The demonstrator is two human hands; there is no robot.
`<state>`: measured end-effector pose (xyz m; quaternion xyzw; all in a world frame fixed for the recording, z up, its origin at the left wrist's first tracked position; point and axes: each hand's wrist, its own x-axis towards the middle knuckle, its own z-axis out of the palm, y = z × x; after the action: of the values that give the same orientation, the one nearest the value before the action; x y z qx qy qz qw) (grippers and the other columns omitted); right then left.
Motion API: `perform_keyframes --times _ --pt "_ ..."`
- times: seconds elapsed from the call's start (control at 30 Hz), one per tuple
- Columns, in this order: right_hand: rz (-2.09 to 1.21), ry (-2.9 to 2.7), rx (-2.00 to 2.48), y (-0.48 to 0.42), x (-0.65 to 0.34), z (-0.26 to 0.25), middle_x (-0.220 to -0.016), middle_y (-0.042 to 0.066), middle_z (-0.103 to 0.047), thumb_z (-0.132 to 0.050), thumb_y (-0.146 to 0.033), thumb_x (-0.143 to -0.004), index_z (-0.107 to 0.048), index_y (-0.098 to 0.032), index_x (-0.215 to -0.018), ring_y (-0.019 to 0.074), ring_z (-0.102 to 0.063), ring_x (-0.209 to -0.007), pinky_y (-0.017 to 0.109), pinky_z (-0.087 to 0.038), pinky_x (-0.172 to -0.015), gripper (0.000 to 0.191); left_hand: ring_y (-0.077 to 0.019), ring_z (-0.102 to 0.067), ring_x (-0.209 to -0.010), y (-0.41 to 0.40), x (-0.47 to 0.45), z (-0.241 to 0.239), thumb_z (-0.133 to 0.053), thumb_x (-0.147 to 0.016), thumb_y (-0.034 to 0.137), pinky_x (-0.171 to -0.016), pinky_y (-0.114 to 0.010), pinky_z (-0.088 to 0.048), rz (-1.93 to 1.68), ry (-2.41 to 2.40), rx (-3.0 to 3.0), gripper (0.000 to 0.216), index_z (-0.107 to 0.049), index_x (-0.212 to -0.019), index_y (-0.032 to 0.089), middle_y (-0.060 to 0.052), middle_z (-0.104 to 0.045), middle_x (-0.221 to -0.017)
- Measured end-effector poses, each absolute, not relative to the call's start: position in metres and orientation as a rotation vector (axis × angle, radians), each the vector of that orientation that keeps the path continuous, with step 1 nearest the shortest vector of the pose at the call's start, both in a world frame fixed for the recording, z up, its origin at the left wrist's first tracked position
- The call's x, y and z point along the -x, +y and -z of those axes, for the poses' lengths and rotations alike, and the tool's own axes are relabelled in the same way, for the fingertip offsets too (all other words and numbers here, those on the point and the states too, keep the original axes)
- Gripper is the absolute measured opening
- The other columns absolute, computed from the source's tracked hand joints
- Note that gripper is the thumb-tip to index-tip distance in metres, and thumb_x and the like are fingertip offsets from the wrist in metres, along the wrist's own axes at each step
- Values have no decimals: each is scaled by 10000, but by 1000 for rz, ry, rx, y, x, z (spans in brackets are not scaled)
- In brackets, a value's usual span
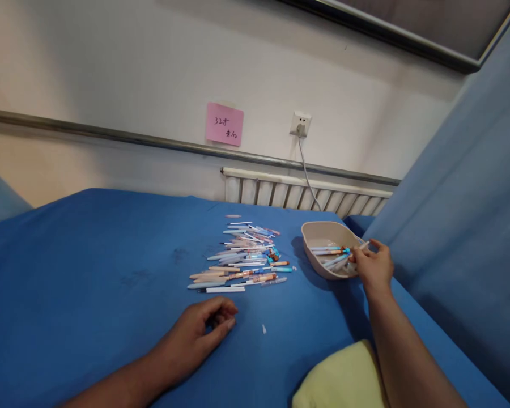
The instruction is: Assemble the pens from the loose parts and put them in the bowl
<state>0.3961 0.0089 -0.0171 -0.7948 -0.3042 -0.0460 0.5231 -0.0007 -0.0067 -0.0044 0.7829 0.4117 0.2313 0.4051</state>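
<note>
At the right rim of a beige plastic basin (pixel 308 235), my right hand (pixel 374 269) pinches a pale, slender pen (pixel 364 245) between thumb and fingers. Inside the basin lie several pens (pixel 329 250), some with blue or brown ends, and some clear plastic. My left hand (pixel 202 328) rests on the blue cloth, its fingers loosely curled and apart from the thumb, with nothing visible in it. Just beyond it spreads a heap of pens (pixel 244 258) in white, pale blue, peach and orange. A small white tip-shaped piece (pixel 264 328) lies right of my left hand.
Blue cloth (pixel 89 266) covers the table. A pale yellow cloth item (pixel 344 379) sits at the front, beside my right forearm. Behind are a radiator (pixel 280 192), a metal rail (pixel 153 138), a pink note (pixel 224 124) and a socket with a cord (pixel 300 123). Blue curtain (pixel 463 204) hangs right.
</note>
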Motion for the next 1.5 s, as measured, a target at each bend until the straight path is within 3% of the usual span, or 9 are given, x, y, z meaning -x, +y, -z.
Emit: perform_keyframes --times 0.13,0.43,0.73,0.87,0.97,1.03,1.23,1.37,1.5 --pt "140 -724 2014 9 -393 12 -661 80 -678 -553 -408 -742 -564 -98 -1140 263 -633 -729 331 -448 -656 505 -154 -558 -717 -5 1 5 -520 -842 357 -671 -236 -454 -537 1043 -1974 197 -612 -870 185 -3 -615 -767" --pt "148 -877 2267 5 -383 3 -827 118 -688 -474 -388 -810 -633 -174 -1061 282 -629 -820 368 -430 -734 366 -149 -551 -700 -3 -2 5 -512 -834 360 -653 -231 -454 -497 1050 -1975 205 -611 -862 183 -1 -614 -755" --pt "264 -927 2407 3 -386 7 -1149 185 -597 -526 -363 -784 -592 -140 -1147 354 -529 -1072 510 -377 -872 431 -140 -552 -677 -4 -4 3 -527 -816 330 -632 -227 -452 -526 1032 -1953 181 -620 -839 177 5 -618 -740" --pt "338 -1078 2157 0 -362 -1 -1104 157 -606 -503 -285 -789 -614 -142 -1071 289 -557 -1009 424 -400 -871 335 -147 -570 -687 2 0 8 -510 -839 321 -643 -234 -458 -624 1106 -2024 190 -617 -890 173 -3 -626 -743" --pt "9 -1401 1871 -10 -316 -4 -876 71 -667 -472 -303 -825 -623 -186 -969 207 -611 -769 309 -446 -717 240 -156 -594 -725 12 7 10 -494 -857 301 -682 -248 -461 -733 1192 -2126 187 -618 -925 180 -11 -650 -791" --pt "-234 -1678 1728 -21 -279 -2 -808 35 -673 -464 -294 -839 -627 -210 -867 181 -608 -728 268 -432 -667 185 -160 -603 -749 19 11 10 -486 -865 287 -710 -256 -460 -780 1221 -2213 175 -621 -911 186 -12 -656 -814" --pt "-566 -2116 1674 -47 -217 5 -819 25 -696 -546 -294 -823 -635 -217 -847 174 -605 -719 257 -382 -621 120 -168 -604 -784 33 23 9 -463 -878 260 -719 -261 -449 -780 1300 -2414 177 -625 -911 196 -23 -648 -852" --pt "-639 -2145 1695 -49 -215 9 -814 12 -693 -582 -281 -805 -634 -222 -838 168 -605 -725 251 -375 -628 86 -165 -590 -748 39 30 7 -460 -885 269 -696 -263 -442 -765 1364 -2433 190 -624 -937 188 -24 -632 -824" --pt "-624 -2130 1718 -42 -220 12 -821 18 -682 -541 -274 -841 -629 -216 -833 168 -602 -742 250 -385 -648 106 -181 -579 -845 40 29 4 -473 -882 279 -768 -283 -437 -633 1256 -2491 191 -646 -932 212 -35 -634 -899"
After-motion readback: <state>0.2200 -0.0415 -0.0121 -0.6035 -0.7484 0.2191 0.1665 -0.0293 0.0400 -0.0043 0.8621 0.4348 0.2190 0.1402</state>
